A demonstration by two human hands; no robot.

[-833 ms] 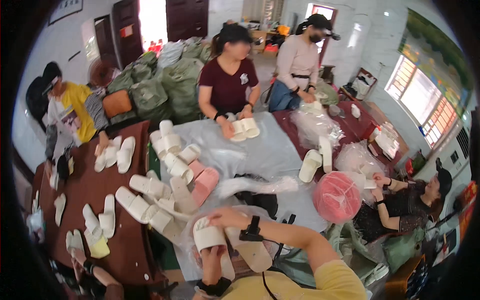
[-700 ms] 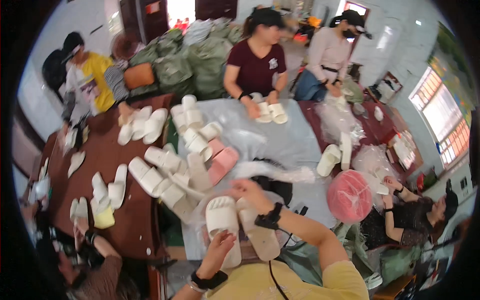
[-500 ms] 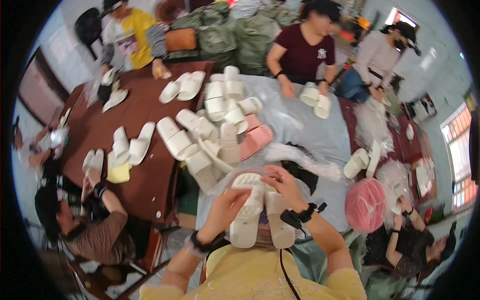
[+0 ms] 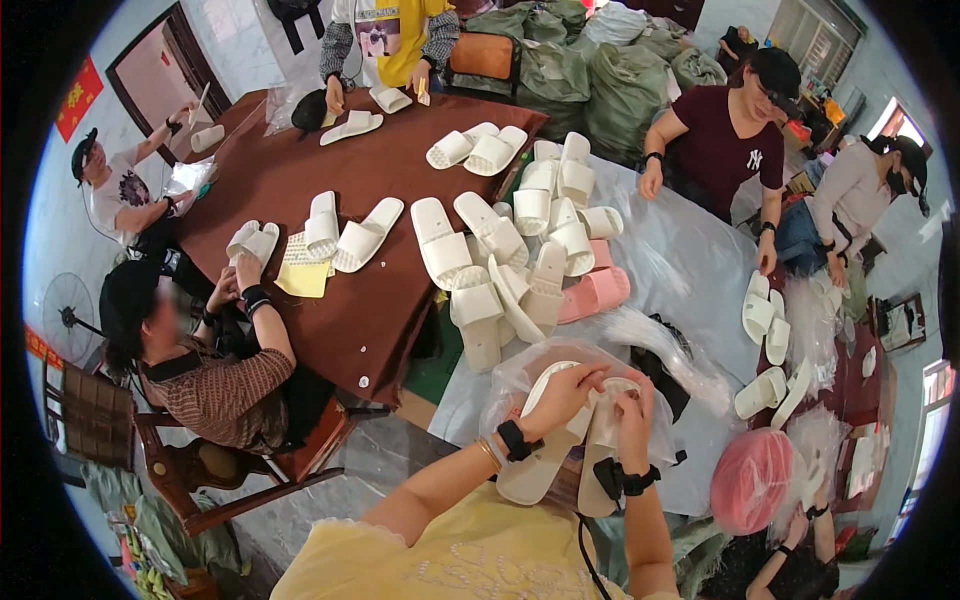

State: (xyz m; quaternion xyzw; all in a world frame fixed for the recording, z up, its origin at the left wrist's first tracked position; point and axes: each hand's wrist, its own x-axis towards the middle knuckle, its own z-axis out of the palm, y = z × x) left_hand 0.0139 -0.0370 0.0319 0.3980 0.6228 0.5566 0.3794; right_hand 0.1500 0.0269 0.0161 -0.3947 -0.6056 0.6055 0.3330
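from my remote seat i see the left hand (image 4: 565,392) crossing over the front of one white slipper (image 4: 528,476), its fingertips drawn together, while the right hand (image 4: 632,420) lies over the upper part of its mate (image 4: 593,492) with fingers bent inward; i cannot tell whether either is pinching anything. the two slippers sit side by side at the near edge of the pale sheet (image 4: 715,312), a clear bag (image 4: 494,412) around their far ends. beyond i see heaped white slippers (image 4: 480,318), pink slippers (image 4: 597,293) beside them, and a round pink bundle (image 4: 752,482) to the right.
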